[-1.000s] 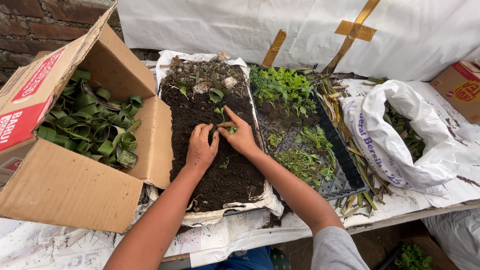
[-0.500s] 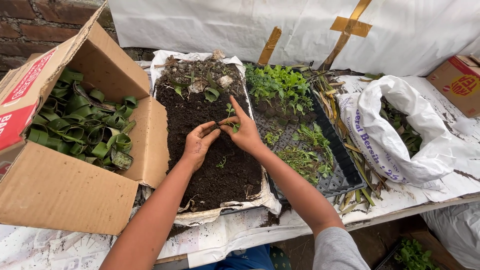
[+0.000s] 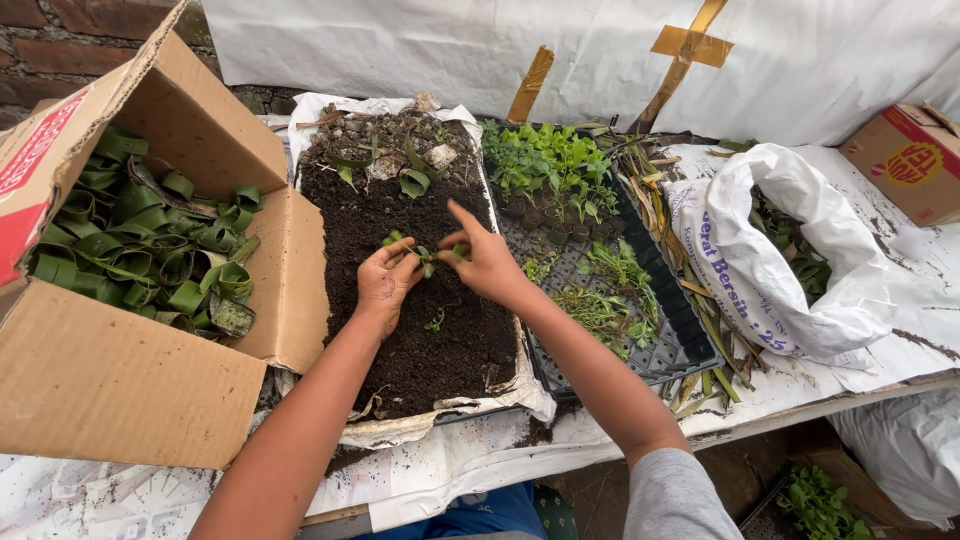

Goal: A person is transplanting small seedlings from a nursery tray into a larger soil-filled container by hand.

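Right between the two hands sits a small green seedling (image 3: 428, 256), its leaves poking out where the fingertips meet over the dark soil. The left hand (image 3: 385, 282) lies knuckles up on the soil, its fingers curled and bunched toward the seedling from the left side. The right hand (image 3: 487, 262) comes in from the right, thumb and middle fingers drawn together in a pinch on the little plant, while its index finger sticks out straight, pointing up and away. Both hands touch or nearly touch each other at the seedling, about the middle of the soil tray (image 3: 410, 300).

That tray is lined with a white plastic sheet and filled with black potting soil; a few more sprouts and leaf scraps lie at its far end beside a pale lump. Another tiny sprout (image 3: 436, 322) stands in the soil just below the hands.

Just right of the soil tray is a black seedling tray (image 3: 660, 340) with leafy green plantlets crowded at its far end. Further right lies a white sack (image 3: 800, 290), open, with greenery inside. To the left stands an open cardboard box (image 3: 130, 380) full of rolled green leaf strips (image 3: 140, 250). Everything rests on a bench (image 3: 900, 350) covered in soiled white sheeting.
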